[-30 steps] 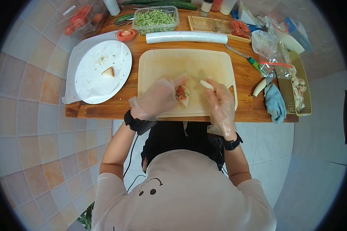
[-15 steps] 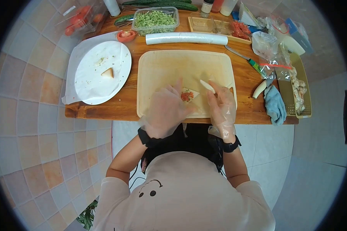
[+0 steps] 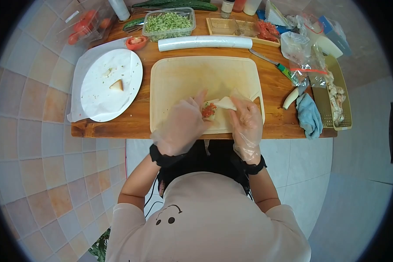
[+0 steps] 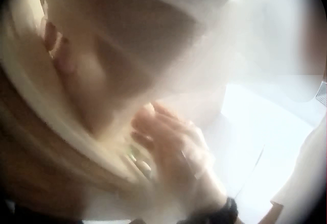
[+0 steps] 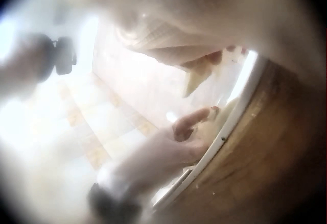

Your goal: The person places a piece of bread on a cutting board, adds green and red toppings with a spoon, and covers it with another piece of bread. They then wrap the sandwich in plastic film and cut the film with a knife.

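Right between the two hands, a piece with red-and-green topping (image 3: pixel 209 110) lies on the board (image 3: pixel 205 72). Left hand (image 3: pixel 179 124): thumb and forefinger apart around it, blur hiding whether they grip. Right hand (image 3: pixel 246 122): fingertips pinching a white piece (image 3: pixel 226 103) just beside the topping. Beyond the fingertips, past the board's far edge, a film roll (image 3: pixel 205 42) lies crosswise, a tub of chopped greens (image 3: pixel 169 24) behind it. Well left of the fingers, a plate (image 3: pixel 96 105); right, a knife (image 3: pixel 286 72) and cloth (image 3: pixel 309 114). Glove blur fills much of both wrist views.
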`<state>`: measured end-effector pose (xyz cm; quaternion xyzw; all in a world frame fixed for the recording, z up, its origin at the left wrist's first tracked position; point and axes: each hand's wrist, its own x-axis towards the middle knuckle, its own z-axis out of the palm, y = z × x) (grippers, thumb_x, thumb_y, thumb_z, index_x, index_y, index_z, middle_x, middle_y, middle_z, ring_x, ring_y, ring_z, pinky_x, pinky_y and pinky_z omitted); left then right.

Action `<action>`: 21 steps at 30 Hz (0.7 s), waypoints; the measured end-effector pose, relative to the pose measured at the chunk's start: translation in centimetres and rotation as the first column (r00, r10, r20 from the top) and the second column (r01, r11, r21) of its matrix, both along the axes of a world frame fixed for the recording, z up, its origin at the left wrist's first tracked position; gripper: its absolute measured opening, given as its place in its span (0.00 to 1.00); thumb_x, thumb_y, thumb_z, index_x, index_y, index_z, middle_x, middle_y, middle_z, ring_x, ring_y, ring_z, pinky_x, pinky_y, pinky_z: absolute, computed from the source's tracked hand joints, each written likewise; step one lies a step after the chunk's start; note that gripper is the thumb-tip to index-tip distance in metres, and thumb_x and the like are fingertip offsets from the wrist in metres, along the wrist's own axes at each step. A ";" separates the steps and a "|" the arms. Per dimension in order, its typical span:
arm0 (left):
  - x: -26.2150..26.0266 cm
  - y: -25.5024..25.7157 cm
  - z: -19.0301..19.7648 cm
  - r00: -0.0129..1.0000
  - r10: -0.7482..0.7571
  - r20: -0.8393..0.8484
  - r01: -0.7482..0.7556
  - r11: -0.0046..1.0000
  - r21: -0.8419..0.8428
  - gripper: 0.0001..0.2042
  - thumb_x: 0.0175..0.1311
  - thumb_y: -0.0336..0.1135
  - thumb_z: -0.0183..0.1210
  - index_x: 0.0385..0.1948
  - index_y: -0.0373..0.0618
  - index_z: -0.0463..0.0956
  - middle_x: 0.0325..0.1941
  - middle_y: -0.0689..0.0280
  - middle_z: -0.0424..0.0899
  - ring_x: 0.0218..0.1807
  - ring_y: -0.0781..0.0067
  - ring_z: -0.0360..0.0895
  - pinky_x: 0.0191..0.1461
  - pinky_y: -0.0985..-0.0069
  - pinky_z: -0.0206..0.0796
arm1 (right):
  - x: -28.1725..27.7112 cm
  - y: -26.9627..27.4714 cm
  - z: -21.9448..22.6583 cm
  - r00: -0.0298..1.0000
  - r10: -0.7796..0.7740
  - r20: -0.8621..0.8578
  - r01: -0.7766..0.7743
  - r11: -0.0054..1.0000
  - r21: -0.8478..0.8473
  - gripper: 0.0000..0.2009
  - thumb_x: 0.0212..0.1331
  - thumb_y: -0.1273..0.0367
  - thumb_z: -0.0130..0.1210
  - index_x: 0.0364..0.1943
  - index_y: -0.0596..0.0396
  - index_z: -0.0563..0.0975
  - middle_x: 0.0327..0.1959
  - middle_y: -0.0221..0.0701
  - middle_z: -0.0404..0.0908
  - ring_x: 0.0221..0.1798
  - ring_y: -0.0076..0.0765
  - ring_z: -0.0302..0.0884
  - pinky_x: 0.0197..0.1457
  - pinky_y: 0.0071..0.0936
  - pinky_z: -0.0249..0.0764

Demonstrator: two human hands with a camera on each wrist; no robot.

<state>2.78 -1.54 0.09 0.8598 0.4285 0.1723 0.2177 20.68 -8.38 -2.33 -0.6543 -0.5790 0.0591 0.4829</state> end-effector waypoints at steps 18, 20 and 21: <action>-1.2 -1.3 3.5 0.929 0.125 0.348 -0.055 0.977 -0.206 0.32 0.61 0.36 0.66 0.66 0.32 0.68 0.49 0.48 0.85 0.51 0.53 0.83 0.55 0.65 0.75 | -0.2 -0.5 -0.2 0.998 0.047 0.037 -0.052 0.985 0.163 0.18 0.50 0.80 0.68 0.45 0.50 0.79 0.44 0.36 0.78 0.46 0.50 0.79 0.49 0.41 0.75; -1.1 -1.0 2.0 0.851 0.185 0.492 0.044 0.908 -0.417 0.28 0.65 0.37 0.64 0.65 0.34 0.70 0.48 0.50 0.86 0.49 0.59 0.84 0.53 0.69 0.74 | -0.5 -0.6 0.2 0.986 0.026 0.167 -0.055 0.983 0.173 0.19 0.49 0.80 0.68 0.45 0.49 0.77 0.44 0.36 0.78 0.46 0.50 0.78 0.48 0.41 0.74; -1.0 -0.9 1.5 0.803 0.225 0.552 0.109 0.855 -0.507 0.27 0.67 0.38 0.63 0.64 0.34 0.71 0.47 0.51 0.86 0.48 0.63 0.84 0.52 0.71 0.74 | -0.7 -0.6 0.3 0.979 0.063 0.193 -0.100 0.976 0.191 0.19 0.49 0.80 0.68 0.46 0.49 0.77 0.44 0.35 0.78 0.46 0.50 0.78 0.48 0.41 0.74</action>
